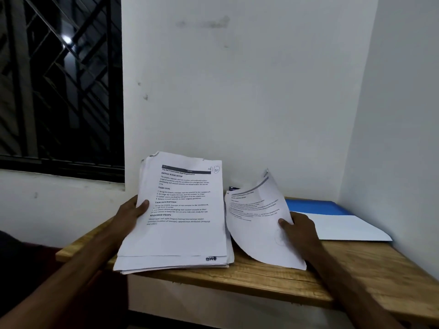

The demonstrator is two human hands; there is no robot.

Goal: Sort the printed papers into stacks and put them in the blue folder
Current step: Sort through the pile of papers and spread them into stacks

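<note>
A thick stack of printed papers (180, 217) is propped up on the wooden table (356, 276), its lower edge near the table's front. My left hand (131, 216) grips the stack's left edge, thumb on the top page. My right hand (300, 230) pinches a single printed sheet (256, 219), curled and lifted to the right of the stack. The blue folder (316, 207) lies flat at the back right of the table, partly covered by a white sheet (346, 227).
White walls close the table in at the back and on the right. A dark barred window (59, 79) is on the left. A small dark object (234, 187) sits by the wall behind the papers.
</note>
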